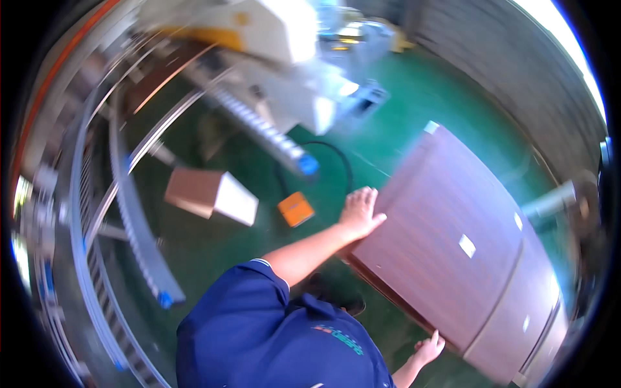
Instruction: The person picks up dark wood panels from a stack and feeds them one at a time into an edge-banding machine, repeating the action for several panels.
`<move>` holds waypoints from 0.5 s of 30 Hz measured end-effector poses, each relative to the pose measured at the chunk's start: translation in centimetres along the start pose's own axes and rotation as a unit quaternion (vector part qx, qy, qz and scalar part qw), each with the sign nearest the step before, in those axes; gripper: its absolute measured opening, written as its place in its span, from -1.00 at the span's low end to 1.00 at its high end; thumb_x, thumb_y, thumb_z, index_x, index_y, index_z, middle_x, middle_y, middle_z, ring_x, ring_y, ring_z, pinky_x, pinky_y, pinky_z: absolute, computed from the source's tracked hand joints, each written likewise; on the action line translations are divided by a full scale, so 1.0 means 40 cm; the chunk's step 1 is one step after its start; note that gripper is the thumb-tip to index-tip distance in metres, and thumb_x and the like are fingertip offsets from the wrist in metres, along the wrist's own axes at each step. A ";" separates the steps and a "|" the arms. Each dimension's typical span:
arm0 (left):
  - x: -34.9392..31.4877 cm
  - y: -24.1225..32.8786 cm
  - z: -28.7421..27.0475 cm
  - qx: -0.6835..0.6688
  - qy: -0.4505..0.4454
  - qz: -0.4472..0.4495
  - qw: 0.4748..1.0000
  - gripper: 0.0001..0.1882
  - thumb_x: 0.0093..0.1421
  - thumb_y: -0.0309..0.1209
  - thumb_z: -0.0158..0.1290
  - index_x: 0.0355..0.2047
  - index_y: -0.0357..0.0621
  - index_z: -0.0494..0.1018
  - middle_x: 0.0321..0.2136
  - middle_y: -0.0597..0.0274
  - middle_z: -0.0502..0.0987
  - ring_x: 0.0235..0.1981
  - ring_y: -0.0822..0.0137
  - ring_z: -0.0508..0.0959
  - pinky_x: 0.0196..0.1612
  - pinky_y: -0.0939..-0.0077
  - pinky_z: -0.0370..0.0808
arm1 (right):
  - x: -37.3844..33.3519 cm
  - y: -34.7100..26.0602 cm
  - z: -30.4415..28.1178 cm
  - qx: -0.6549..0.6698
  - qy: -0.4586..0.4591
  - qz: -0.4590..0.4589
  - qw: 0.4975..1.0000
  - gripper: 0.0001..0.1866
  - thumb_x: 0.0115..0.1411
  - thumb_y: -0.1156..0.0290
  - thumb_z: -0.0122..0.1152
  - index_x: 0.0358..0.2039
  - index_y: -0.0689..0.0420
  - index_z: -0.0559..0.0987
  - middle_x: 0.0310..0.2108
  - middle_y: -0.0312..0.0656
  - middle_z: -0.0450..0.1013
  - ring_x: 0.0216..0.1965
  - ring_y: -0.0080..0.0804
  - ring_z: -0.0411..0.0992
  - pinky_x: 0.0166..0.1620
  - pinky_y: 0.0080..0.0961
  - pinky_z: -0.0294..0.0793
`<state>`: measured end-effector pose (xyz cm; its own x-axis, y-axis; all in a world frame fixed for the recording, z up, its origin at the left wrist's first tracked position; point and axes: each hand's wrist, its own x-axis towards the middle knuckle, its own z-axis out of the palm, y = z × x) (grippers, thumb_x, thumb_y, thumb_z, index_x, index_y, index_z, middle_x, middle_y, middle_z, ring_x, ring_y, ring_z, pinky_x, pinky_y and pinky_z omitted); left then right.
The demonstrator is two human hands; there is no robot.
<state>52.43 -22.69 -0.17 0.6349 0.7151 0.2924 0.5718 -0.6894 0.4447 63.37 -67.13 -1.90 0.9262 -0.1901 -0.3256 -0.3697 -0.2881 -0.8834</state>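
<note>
Brown wood-grain panels [420, 246] lie at my right, with white labels on their top faces. My left hand [361, 215] is at the left edge of the nearest panel, its fingers stretched out and its thumb towards the top face. My right hand [428, 349] is closed at the near edge of the same panel, lower down; some of its fingers are hidden. What supports the panels is out of sight beneath them.
A roller conveyor [139, 213] curves along the left, and another roller arm [265, 129] ends in a blue cap. An orange box-shaped pedal [296, 209] with a black cable and a brown-and-white box shape [213, 195] sit ahead. A white machine [278, 32] stands at the back.
</note>
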 end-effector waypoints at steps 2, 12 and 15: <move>-0.124 -0.085 -0.072 -0.105 0.024 -0.053 0.993 -0.39 0.19 -0.10 0.13 0.10 -0.26 0.29 0.06 -0.12 0.36 0.11 -0.09 0.35 0.17 0.09 0.28 | -0.026 -0.007 0.015 -0.057 0.002 -0.036 0.998 -0.79 0.32 0.30 0.09 -0.38 0.13 0.36 -0.72 -0.35 0.17 -0.81 -0.59 0.12 -0.76 -0.62 0.13; -0.684 -0.432 -0.080 -0.084 -0.347 -0.380 0.853 -0.46 0.23 -0.01 -0.01 -0.05 -0.26 0.48 -0.08 -0.15 0.55 -0.05 -0.08 0.56 -0.01 0.07 0.51 | -0.134 -0.258 0.398 -0.037 -0.286 -0.218 0.932 -0.92 0.28 0.53 0.04 -0.23 0.17 0.37 -0.45 -0.30 0.28 -0.58 -0.62 0.27 -0.55 -0.67 0.29; -0.814 -0.450 -0.065 -0.124 -0.286 -0.468 0.827 -0.49 0.21 -0.04 0.01 -0.03 -0.21 0.49 -0.10 -0.14 0.57 -0.04 -0.07 0.56 -0.03 0.08 0.50 | -0.214 -0.275 0.502 -0.029 -0.379 -0.233 0.895 -0.87 0.25 0.59 0.05 -0.20 0.18 0.38 -0.39 -0.28 0.30 -0.56 -0.60 0.29 -0.53 -0.66 0.32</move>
<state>20.12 -33.26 -15.47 0.1561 0.7018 -0.6950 0.8730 0.2311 0.4294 60.99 -43.48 3.83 0.7572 0.6483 -0.0803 0.0881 -0.2232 -0.9708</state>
